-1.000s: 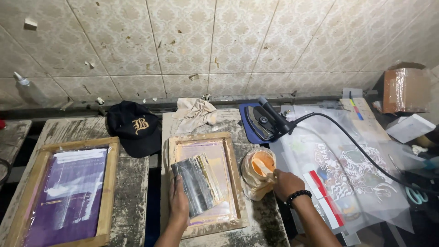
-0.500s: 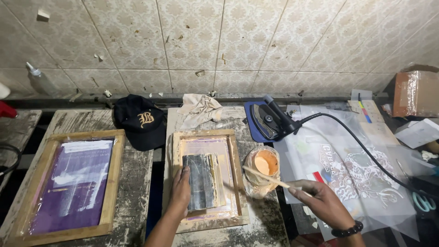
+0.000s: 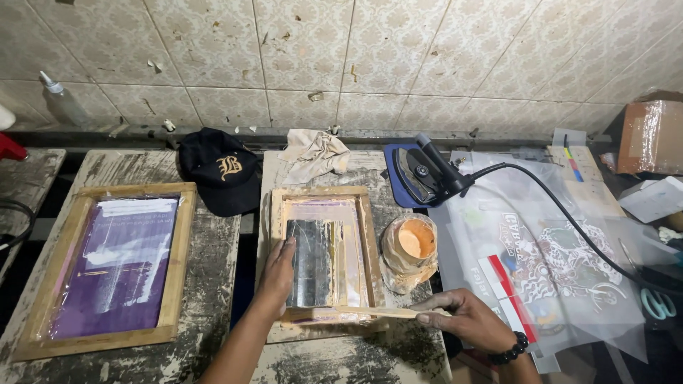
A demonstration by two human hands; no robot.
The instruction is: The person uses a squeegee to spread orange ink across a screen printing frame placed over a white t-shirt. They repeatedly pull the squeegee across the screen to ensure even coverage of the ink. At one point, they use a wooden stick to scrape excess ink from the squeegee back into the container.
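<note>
A small wooden screen-printing frame (image 3: 368,235) lies in front of me on the worn table, with a dark smeared patch (image 3: 311,262) on its mesh. My left hand (image 3: 276,276) rests flat on the frame's left side, fingers together on the wood and mesh. My right hand (image 3: 461,318) grips a long thin wooden stick (image 3: 356,311) that lies across the frame's near edge. A plastic-wrapped pot of orange ink (image 3: 415,240) stands just right of the frame.
A larger wooden frame with purple mesh (image 3: 114,267) lies at the left. Behind are a black cap (image 3: 217,171), a crumpled cloth (image 3: 313,153) and an iron (image 3: 427,174) with a black cord. Clear printed film sheets (image 3: 548,263) cover the right side; a wrapped box (image 3: 651,135) sits far right.
My right hand has swung the stick from over the ink pot down across the frame's near edge. The left hand stayed on the frame's left side.
</note>
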